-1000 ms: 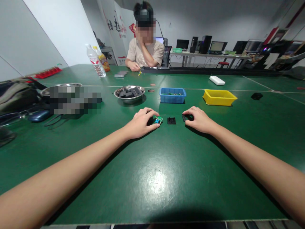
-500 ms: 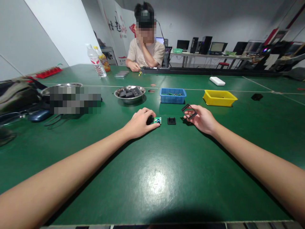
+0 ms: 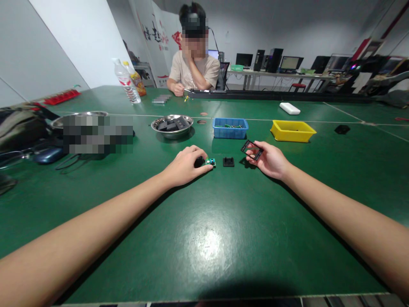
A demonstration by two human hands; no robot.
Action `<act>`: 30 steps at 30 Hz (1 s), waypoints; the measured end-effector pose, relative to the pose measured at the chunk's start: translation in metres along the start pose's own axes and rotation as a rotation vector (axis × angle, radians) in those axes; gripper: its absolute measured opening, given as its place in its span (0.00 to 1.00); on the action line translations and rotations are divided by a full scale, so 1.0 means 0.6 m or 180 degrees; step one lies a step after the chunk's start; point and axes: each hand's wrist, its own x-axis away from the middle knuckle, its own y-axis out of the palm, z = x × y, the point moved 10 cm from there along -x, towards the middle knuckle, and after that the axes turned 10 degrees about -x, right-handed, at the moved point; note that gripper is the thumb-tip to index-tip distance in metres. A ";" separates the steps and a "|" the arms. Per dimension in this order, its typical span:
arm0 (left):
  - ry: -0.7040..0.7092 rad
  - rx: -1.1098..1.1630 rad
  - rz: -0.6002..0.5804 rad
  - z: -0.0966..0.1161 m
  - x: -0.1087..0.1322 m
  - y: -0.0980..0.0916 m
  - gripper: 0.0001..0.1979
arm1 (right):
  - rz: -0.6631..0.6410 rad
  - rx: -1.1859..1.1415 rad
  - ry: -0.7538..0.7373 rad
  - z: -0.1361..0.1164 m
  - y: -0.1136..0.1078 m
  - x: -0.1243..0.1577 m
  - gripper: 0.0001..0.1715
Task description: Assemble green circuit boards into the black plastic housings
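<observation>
The right grip, pinching the black rectangular frame, has raised it at 2 o'clock from the black base, baring its opening, while the left grip holds the circuit board.

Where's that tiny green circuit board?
In the head view, the green circuit board is near the middle, between the thumb and fingers of the left hand, just left of the small black piece on the table.

Workshop: parts bins, computer monitors
</observation>
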 end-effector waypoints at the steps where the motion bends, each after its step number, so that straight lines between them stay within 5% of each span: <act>1: 0.0000 -0.0005 -0.0004 0.000 0.000 0.000 0.20 | -0.0042 0.0041 -0.0036 0.000 0.000 -0.002 0.09; 30: 0.0114 0.0016 -0.0085 0.008 0.003 0.001 0.15 | -0.0213 0.0290 -0.0108 0.000 0.008 0.000 0.10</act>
